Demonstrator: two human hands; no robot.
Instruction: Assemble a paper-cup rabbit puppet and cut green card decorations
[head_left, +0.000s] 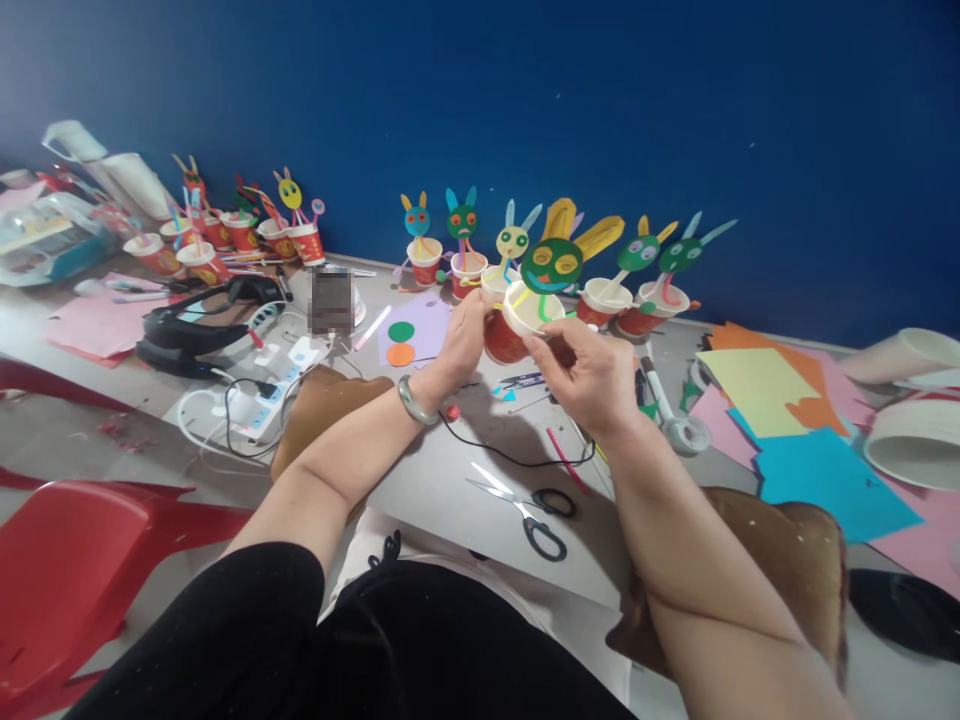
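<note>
In the head view a red paper cup (504, 340) with a white inside is held up over the table. A green paper rabbit head (553, 265) with yellow ears, yellow eyes and a blue mouth rises from its rim. My left hand (466, 342) is closed around the cup's left side, its fingertips partly hidden behind it. With thumb and fingers, my right hand (589, 372) pinches the rim at the cup's right. Below the hands lie open scissors (525, 505) with black handles and a pink strip (568, 460).
Several finished rabbit cups (424, 262) stand along the blue wall. At the left are a power strip (281, 400) with cables and a black headset (199, 325). Coloured paper (832, 480) and a tape roll (686, 435) lie right. A red chair (90, 570) stands lower left.
</note>
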